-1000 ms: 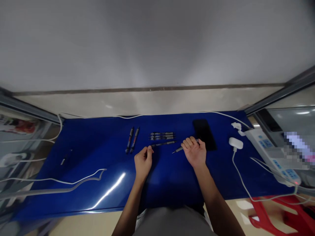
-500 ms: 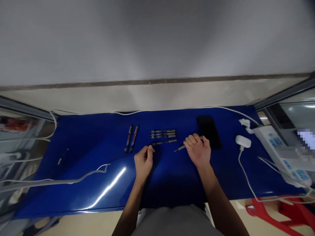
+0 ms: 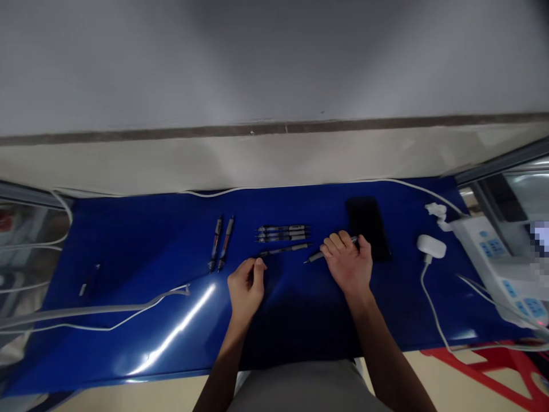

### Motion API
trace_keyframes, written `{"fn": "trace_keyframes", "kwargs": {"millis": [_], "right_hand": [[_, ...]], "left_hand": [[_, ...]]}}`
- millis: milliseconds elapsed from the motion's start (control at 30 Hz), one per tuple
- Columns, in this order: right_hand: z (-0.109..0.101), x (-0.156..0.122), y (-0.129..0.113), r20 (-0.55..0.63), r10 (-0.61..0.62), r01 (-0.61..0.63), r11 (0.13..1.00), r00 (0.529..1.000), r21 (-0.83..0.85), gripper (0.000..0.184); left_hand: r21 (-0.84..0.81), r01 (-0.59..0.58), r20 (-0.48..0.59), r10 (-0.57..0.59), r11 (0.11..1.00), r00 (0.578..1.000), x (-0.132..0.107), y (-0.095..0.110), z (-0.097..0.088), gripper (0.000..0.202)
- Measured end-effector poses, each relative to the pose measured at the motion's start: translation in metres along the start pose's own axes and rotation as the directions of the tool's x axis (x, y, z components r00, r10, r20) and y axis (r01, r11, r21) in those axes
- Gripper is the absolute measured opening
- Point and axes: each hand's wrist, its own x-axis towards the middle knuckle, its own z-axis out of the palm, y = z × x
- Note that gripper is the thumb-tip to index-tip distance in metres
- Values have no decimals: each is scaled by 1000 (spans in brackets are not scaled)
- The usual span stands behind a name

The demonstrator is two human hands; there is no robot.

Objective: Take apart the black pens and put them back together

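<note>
My right hand (image 3: 349, 264) rests on the blue table top (image 3: 141, 240) with its fingers curled round a grey pen (image 3: 316, 257), whose tip sticks out to the left. My left hand (image 3: 245, 286) lies a little to the left, fingers pinched together; what they hold, if anything, is too small to make out. Just beyond the left hand lies a single dark pen (image 3: 283, 249). Behind it three pens (image 3: 283, 232) lie side by side. Two more pens (image 3: 220, 243) lie at a slant further left.
A black phone (image 3: 368, 228) lies face up beyond my right hand. A white charger (image 3: 431, 246) with its cable and a white power strip (image 3: 500, 264) sit at the right. White cables (image 3: 107, 309) trail over the left side. A small dark object (image 3: 89, 280) lies far left.
The view has shifted, so everything sits a little lower and wider in frame. Both hands stay nearly where they were; the left hand has drawn back slightly toward me.
</note>
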Motion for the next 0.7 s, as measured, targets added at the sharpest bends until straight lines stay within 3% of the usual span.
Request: {"fn": "trace_keyframes", "kwargs": {"millis": [700], "right_hand": [[0,4,-2,-19,93,-93,996,995,-2,40]], "left_hand": [[62,40,21,-42,997,999,1,-2,-2,38]]}}
